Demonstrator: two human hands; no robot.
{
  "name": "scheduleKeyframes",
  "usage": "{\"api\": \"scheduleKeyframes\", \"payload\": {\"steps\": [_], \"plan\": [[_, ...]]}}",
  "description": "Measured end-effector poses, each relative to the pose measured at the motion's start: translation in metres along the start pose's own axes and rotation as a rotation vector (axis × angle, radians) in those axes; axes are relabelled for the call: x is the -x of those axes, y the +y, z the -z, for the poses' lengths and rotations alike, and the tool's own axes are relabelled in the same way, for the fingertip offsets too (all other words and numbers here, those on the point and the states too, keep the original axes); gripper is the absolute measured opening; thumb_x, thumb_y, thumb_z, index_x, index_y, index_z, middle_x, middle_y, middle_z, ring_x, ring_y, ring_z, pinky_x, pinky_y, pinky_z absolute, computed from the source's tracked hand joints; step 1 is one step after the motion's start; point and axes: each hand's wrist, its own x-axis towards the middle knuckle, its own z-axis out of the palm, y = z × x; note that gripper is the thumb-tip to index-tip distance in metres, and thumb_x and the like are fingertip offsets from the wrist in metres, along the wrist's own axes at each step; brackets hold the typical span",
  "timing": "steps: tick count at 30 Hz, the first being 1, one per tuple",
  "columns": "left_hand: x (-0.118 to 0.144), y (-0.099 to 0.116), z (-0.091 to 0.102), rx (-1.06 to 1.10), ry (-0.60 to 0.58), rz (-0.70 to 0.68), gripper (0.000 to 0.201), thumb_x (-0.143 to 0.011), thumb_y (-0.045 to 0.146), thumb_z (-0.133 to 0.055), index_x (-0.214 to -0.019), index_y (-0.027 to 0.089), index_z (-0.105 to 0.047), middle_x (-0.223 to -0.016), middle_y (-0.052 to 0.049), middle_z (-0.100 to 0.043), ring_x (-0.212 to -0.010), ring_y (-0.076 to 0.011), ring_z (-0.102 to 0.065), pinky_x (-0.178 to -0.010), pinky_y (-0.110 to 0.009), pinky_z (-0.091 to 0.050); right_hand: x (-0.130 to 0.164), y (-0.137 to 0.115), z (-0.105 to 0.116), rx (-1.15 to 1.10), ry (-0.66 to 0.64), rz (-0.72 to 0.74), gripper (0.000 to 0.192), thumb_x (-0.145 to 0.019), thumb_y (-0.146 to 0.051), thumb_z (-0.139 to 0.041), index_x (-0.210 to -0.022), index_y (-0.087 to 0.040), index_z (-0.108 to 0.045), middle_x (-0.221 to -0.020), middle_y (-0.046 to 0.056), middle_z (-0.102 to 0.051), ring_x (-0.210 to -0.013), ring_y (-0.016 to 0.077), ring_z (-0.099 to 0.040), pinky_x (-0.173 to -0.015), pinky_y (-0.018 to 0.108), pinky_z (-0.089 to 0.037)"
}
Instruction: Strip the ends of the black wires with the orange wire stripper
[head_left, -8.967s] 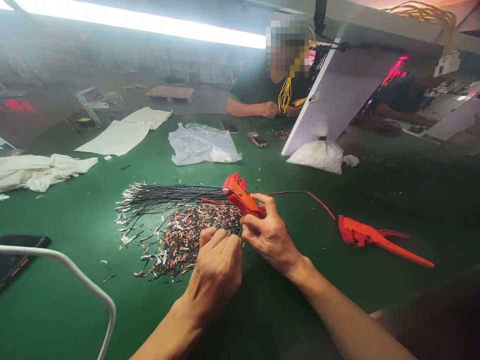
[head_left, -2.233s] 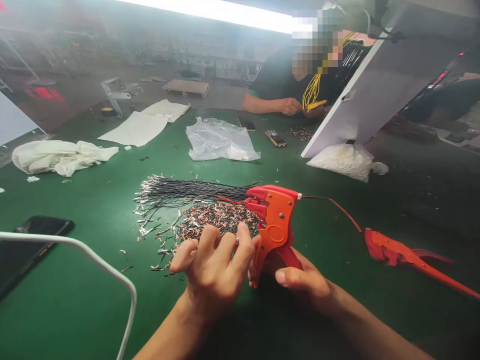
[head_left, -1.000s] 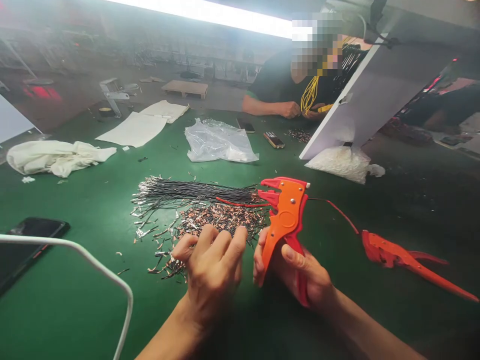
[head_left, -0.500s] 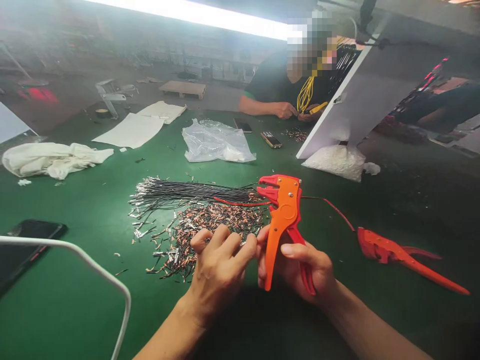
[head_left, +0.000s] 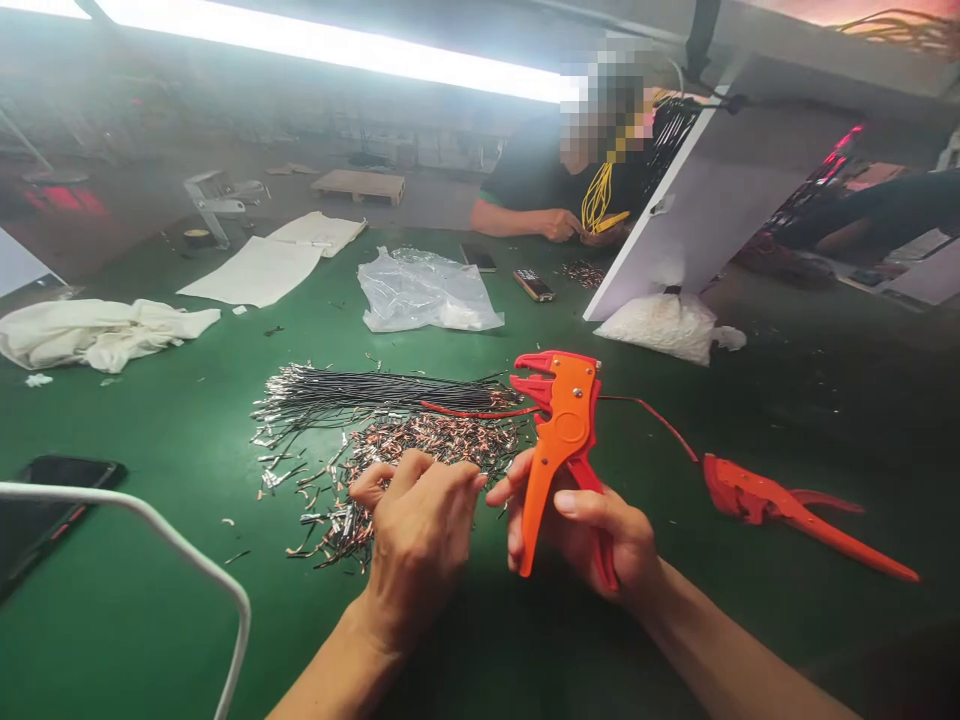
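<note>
Our right hand (head_left: 619, 535) holds the stripper (head_left: 564, 425) above the worktop (head_left: 172, 425), fingers clamped round it. Our left hand (head_left: 420, 530) curls near the scraps (head_left: 442, 438); we cannot tell whether its fingers pinch anything. Wires (head_left: 375, 387) lie beyond them.

Bare forearms (head_left: 349, 650) narrow to bare wrists (head_left: 384, 612) and slender fingers (head_left: 600, 511).

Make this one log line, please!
right hand: holds orange stripper | left hand: near wire scraps, grip unclear | black wires: bunched on table | second orange tool: on table
</note>
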Motion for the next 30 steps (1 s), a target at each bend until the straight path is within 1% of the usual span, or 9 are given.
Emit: {"api": "scheduleKeyframes", "payload": {"steps": [4,7,10,13,17,19,24,27,30], "plan": [[0.001,-0.003,0.001,-0.007,0.161,0.121,0.010,-0.087,0.012,-0.064,-0.088,0.021,-0.063,-0.071,0.004,-0.065,-0.060,-0.0116,-0.056,-0.077,-0.037,-0.025,0.001,0.002,0.001,0.015,-0.051,0.002,0.029,-0.083,-0.022,-0.054,-0.111,-0.014,-0.057,-0.102,0.011,-0.068,-0.077,0.0219,-0.069,-0.070,0.040,-0.056],[0.000,-0.003,0.002,-0.071,0.239,0.076,0.011,-0.085,0.011,-0.067,-0.088,0.021,-0.063,-0.066,0.006,-0.062,-0.056,-0.0108,-0.054,-0.077,-0.037,-0.025,0.002,0.004,-0.001,-0.033,-0.113,-0.062,0.031,-0.079,-0.023,-0.058,-0.108,-0.014,-0.057,-0.093,0.010,-0.069,-0.074,0.0217,-0.069,-0.065,0.037,-0.056],[-0.002,0.000,0.004,-0.095,0.244,-0.008,0.016,-0.083,0.007,-0.066,-0.090,0.021,-0.062,-0.059,0.009,-0.058,-0.054,-0.0107,-0.051,-0.076,-0.036,-0.024,0.002,0.006,-0.002,-0.143,-0.186,-0.202,0.032,-0.074,-0.026,-0.057,-0.104,-0.014,-0.055,-0.081,0.008,-0.069,-0.062,0.0207,-0.067,-0.055,0.034,-0.055],[-0.004,0.003,0.006,-0.093,0.258,-0.026,0.019,-0.083,0.005,-0.065,-0.091,0.022,-0.061,-0.057,0.009,-0.057,-0.057,-0.0117,-0.052,-0.075,-0.036,-0.024,0.003,0.007,0.000,-0.310,-0.282,-0.377,0.031,-0.070,-0.030,-0.056,-0.098,-0.016,-0.053,-0.069,0.006,-0.067,-0.052,0.0189,-0.062,-0.046,0.031,-0.051],[-0.003,0.003,0.007,-0.067,0.251,-0.012,0.019,-0.084,0.004,-0.064,-0.091,0.022,-0.061,-0.057,0.009,-0.058,-0.056,-0.0111,-0.050,-0.074,-0.036,-0.024,0.004,0.008,0.001,-0.384,-0.338,-0.554,0.038,-0.064,-0.032,-0.057,-0.097,-0.013,-0.056,-0.066,0.008,-0.067,-0.056,0.0209,-0.064,-0.051,0.034,-0.054],[0.000,0.003,0.006,-0.035,0.223,-0.011,0.020,-0.084,0.003,-0.064,-0.091,0.022,-0.061,-0.058,0.008,-0.058,-0.057,-0.0109,-0.050,-0.075,-0.036,-0.025,0.005,0.008,-0.004,-0.371,-0.312,-0.553,0.042,-0.061,-0.026,-0.056,-0.100,-0.011,-0.058,-0.071,0.010,-0.069,-0.062,0.0222,-0.067,-0.058,0.036,-0.055],[0.005,0.003,0.005,-0.006,0.205,0.009,0.019,-0.083,0.004,-0.065,-0.092,0.021,-0.062,-0.063,0.007,-0.059,-0.057,-0.0103,-0.051,-0.075,-0.036,-0.028,0.004,0.005,-0.015,-0.314,-0.284,-0.402,0.048,-0.056,-0.014,-0.053,-0.104,-0.013,-0.059,-0.091,0.013,-0.073,-0.088,0.0293,-0.071,-0.087,0.049,-0.049],[0.004,0.003,0.005,-0.021,0.206,0.001,0.018,-0.083,0.005,-0.065,-0.091,0.021,-0.062,-0.064,0.006,-0.060,-0.056,-0.0097,-0.051,-0.075,-0.037,-0.028,0.003,0.003,-0.014,-0.377,-0.281,-0.420,0.047,-0.056,-0.015,-0.054,-0.103,-0.014,-0.059,-0.090,0.012,-0.073,-0.087,0.0298,-0.071,-0.088,0.054,-0.048],[0.003,0.004,0.004,-0.021,0.214,0.010,0.018,-0.084,0.005,-0.065,-0.090,0.021,-0.062,-0.064,0.007,-0.060,-0.055,-0.0091,-0.051,-0.076,-0.037,-0.027,0.003,0.003,-0.010,-0.428,-0.291,-0.470,0.046,-0.056,-0.017,-0.055,-0.101,-0.012,-0.060,-0.086,0.012,-0.073,-0.079,0.0281,-0.071,-0.080,0.052,-0.052]]}}
